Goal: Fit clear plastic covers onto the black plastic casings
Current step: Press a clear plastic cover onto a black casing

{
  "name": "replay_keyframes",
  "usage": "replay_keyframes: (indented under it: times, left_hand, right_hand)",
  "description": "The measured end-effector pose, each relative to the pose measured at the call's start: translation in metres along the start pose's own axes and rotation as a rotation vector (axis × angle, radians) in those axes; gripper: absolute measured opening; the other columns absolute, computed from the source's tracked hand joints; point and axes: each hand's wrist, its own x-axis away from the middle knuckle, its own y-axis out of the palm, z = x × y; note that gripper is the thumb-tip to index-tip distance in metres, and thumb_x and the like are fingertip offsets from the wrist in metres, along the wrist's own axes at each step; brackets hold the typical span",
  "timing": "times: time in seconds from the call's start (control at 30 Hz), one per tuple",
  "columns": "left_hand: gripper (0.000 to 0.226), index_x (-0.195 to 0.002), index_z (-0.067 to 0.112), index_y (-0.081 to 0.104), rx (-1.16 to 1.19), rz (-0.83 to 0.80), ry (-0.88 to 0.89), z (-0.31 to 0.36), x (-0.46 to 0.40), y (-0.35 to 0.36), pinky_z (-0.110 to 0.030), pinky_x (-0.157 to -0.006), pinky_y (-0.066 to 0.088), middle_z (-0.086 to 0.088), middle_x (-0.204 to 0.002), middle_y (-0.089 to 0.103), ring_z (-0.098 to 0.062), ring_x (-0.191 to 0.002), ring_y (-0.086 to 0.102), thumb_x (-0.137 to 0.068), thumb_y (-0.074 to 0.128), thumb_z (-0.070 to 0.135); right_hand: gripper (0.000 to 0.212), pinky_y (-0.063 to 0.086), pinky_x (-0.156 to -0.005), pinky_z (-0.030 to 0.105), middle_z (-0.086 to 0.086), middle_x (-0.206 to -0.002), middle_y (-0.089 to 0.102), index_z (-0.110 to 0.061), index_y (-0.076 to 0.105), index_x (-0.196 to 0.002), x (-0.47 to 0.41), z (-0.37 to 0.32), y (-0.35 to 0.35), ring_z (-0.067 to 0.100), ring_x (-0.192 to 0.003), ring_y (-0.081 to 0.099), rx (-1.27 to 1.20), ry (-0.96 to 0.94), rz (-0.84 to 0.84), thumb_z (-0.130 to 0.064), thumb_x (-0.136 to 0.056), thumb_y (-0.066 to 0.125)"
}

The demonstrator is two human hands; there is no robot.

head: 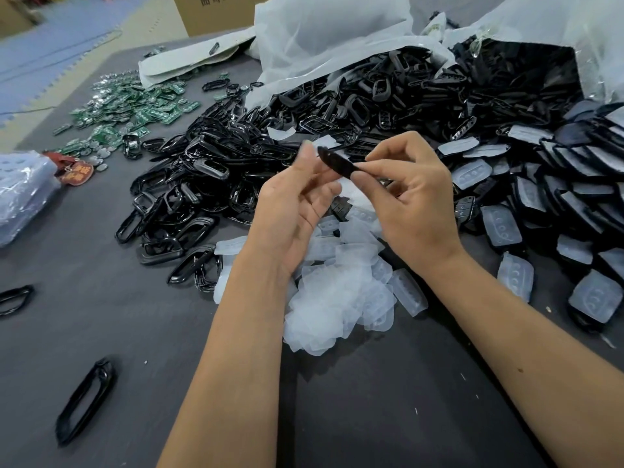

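My right hand (410,197) pinches a black plastic casing (337,162) between thumb and forefinger, held edge-on above the table. My left hand (297,204) is raised beside it, palm up, fingers relaxed and straight, its fingertips close to the casing's left end; whether they touch it I cannot tell. A heap of clear plastic covers (341,292) lies on the table right under both hands. Casings with clear covers on them (553,201) are stacked in rows at the right.
A big pile of black frames and casings (243,157) spills from white bags (324,35) at the back. Green circuit boards (135,109) lie far left. Loose black frames (86,400) sit near left on the grey table (101,298). A clear bag (23,194) is at the left edge.
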Motion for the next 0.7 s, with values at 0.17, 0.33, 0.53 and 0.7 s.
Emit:
replay_keyframes:
  times: [0.17,0.33,0.53,0.7]
  left_hand:
    - [0.009,-0.100,0.006,0.072,-0.167,-0.011,0.120,-0.0079,0.0009,0.0019,-0.017,-0.063,0.052,-0.006,-0.081,0.070,-0.011,-0.068,0.062,-0.095,0.067,0.000]
    - [0.006,-0.098,0.003,0.071,-0.143,-0.021,0.103,-0.0051,0.0014,0.0027,-0.017,-0.060,0.046,-0.010,-0.082,0.062,-0.010,-0.064,0.052,-0.096,0.066,0.002]
    - [0.008,-0.100,0.002,0.071,-0.159,-0.014,0.069,-0.0057,-0.0003,0.0027,-0.018,-0.063,0.049,-0.008,-0.084,0.068,-0.012,-0.069,0.056,-0.099,0.064,0.005]
    - [0.013,-0.108,0.001,0.069,-0.162,-0.009,0.071,-0.0076,-0.0003,0.0027,-0.028,-0.083,0.057,-0.010,-0.098,0.073,-0.018,-0.090,0.067,-0.102,0.060,0.008]
  right_hand:
    - [0.008,0.050,-0.067,0.029,0.004,-0.093,0.065,-0.014,0.081,-0.090,-0.0030,-0.0003,-0.0003,0.016,-0.078,0.058,-0.523,0.396,-0.045,-0.009,-0.093,0.076]
    - [0.016,0.049,-0.052,0.026,0.004,-0.086,0.076,-0.011,0.079,-0.105,-0.0044,0.0008,-0.0037,0.016,-0.073,0.066,-0.835,0.629,-0.163,-0.008,-0.097,0.066]
    - [0.029,0.058,-0.070,0.024,0.006,-0.090,0.078,-0.003,0.072,-0.117,-0.0052,0.0051,-0.0055,0.014,-0.077,0.073,-0.896,0.563,-0.148,0.005,-0.089,0.068]
    - [0.030,0.059,-0.079,0.032,0.010,-0.093,0.080,-0.006,0.074,-0.115,-0.0029,0.0080,-0.0026,0.020,-0.085,0.076,-0.826,0.517,-0.134,0.004,-0.086,0.075]
